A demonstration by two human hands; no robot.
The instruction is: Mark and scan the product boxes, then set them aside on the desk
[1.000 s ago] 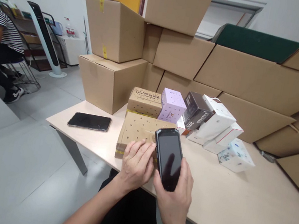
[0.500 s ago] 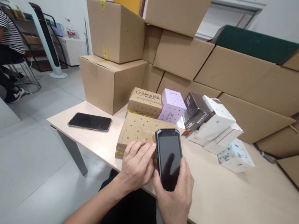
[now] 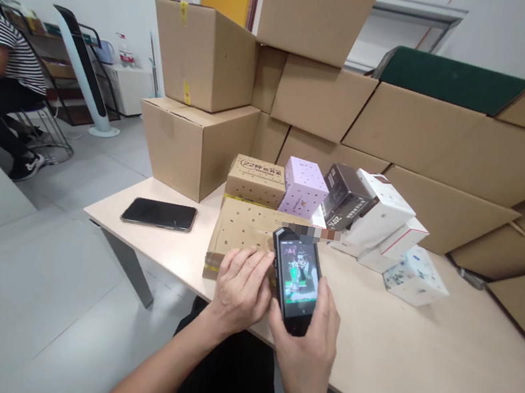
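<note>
My right hand (image 3: 309, 350) grips the lower part of a black smartphone (image 3: 299, 281), thumb along its left side and fingers along its right. The phone is tilted toward me with its screen lit, showing a colourful picture and the time. My left hand (image 3: 242, 288) is closed, its fingers together and pressed to the phone's upper left edge; its thumb is mostly hidden. Behind that hand lies a brown dotted carton (image 3: 241, 227) with yellow tape. A second smartphone (image 3: 158, 213), its screen dark, lies flat on the table to the left.
On the table (image 3: 415, 366) stand a brown printed carton (image 3: 256, 178), a purple box (image 3: 305, 187), a dark box (image 3: 347, 194), a white box (image 3: 382, 211) and a flowered box (image 3: 415, 278). Large cardboard boxes (image 3: 416, 129) are stacked behind. A person (image 3: 1, 62) sits far left.
The screen of the phone in my hands has gone from black to lit. Both hands stay nearly where they were.
</note>
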